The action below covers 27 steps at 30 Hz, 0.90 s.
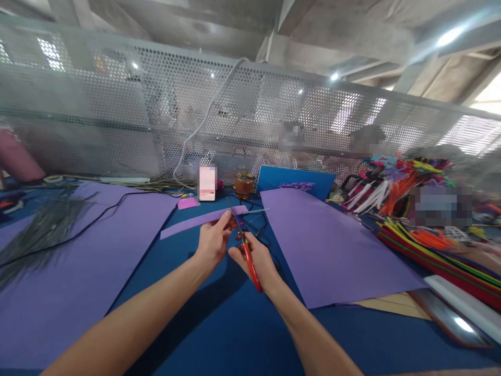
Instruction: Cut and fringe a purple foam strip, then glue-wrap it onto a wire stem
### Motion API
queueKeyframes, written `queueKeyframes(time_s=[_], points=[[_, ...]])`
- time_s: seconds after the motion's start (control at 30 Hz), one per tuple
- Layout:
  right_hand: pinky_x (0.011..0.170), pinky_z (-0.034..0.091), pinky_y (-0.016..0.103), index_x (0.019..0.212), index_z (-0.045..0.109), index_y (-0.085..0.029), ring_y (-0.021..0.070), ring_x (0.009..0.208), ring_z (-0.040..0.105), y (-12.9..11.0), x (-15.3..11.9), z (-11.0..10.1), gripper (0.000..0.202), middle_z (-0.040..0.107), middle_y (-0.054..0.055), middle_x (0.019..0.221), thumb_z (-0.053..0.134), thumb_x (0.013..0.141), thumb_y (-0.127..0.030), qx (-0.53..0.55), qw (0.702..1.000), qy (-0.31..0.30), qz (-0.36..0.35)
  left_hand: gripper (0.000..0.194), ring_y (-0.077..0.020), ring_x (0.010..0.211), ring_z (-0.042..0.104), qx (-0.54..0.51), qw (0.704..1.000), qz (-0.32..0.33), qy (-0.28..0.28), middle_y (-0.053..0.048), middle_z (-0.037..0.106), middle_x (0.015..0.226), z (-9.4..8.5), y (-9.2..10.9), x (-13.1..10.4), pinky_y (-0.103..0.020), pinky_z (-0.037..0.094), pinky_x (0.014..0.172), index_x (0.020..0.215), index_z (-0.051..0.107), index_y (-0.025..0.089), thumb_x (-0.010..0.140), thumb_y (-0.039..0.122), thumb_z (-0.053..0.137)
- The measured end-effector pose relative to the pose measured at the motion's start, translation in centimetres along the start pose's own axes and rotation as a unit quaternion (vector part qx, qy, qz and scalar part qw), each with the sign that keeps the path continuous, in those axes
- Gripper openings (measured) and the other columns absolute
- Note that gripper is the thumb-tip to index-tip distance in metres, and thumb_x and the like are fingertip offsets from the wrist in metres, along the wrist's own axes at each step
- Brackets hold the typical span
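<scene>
Between thumb and fingers, my left hand [214,237] pinches a long purple paper strip [188,224], which stretches out to the left and a little to the right. My right hand [258,258] is closed on red-handled scissors [252,269]. The blades point up and away, across the strip just right of my left fingertips. A thin pale piece sticks out to the right of the blades. Large purple sheets lie on either side, one at the left [136,224] and one at the right [332,250].
On the blue table [183,324] stand a lit phone [207,183] and an amber jar [243,185] before a mesh partition [235,115]. A black cable crosses the left sheet. Colourful pipe cleaners [426,256] and a person's hand [481,256] are at the right.
</scene>
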State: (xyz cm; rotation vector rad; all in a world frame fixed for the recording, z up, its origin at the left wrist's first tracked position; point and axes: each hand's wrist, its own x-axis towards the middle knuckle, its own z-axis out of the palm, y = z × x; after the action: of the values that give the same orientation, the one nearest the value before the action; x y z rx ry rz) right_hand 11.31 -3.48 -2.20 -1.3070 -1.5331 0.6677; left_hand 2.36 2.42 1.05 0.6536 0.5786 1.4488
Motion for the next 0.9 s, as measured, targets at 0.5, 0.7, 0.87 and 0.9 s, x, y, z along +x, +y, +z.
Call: queueKeyframes(time_s=[0.5,0.7,0.87,0.9], points=[[0.047,0.03,0.023,0.074,0.048,-0.02,0.01,0.045,0.035,-0.12,0.09,0.12,0.027,0.039,-0.006,0.05,0.054,0.075,-0.046,-0.013,0.999,0.035,-0.005,0.03,-0.012,0.056,0.057,0.044,0.999,-0.032,-0.003,-0.002,0.062,0.058,-0.21,-0.16,-0.62,-0.027,0.044,0.061,0.06,0.063,0.011,0.041,0.028,0.08],[0.051,0.033,0.023,0.073,0.048,-0.018,0.0106,0.053,0.038,-0.41,0.08,0.31,0.028,0.047,-0.002,0.061,0.048,0.078,-0.046,0.03,0.998,0.045,0.006,0.033,-0.0091,0.05,0.052,0.045,0.998,-0.036,0.003,0.0,0.06,0.055,-0.1,-0.11,-0.75,-0.025,0.041,0.056,0.058,0.062,0.011,0.038,0.029,0.08],[0.043,0.029,0.023,0.07,0.048,-0.018,0.0095,0.047,0.033,-0.75,0.07,0.32,0.035,0.042,-0.002,0.055,0.044,0.078,-0.051,0.061,0.997,0.038,0.025,0.031,-0.0093,0.051,0.051,0.039,0.999,-0.022,-0.002,0.001,0.057,0.052,-0.11,-0.24,-0.74,-0.025,0.04,0.055,0.056,0.06,0.012,0.039,0.03,0.08],[0.042,0.028,0.023,0.069,0.048,-0.018,0.0094,0.046,0.033,-0.74,0.1,0.32,0.036,0.041,-0.002,0.054,0.044,0.077,-0.052,0.066,0.997,0.037,0.029,0.03,-0.0092,0.05,0.051,0.037,0.999,-0.021,-0.005,0.001,0.057,0.052,-0.16,-0.29,-0.69,-0.025,0.04,0.055,0.056,0.06,0.012,0.04,0.029,0.079]])
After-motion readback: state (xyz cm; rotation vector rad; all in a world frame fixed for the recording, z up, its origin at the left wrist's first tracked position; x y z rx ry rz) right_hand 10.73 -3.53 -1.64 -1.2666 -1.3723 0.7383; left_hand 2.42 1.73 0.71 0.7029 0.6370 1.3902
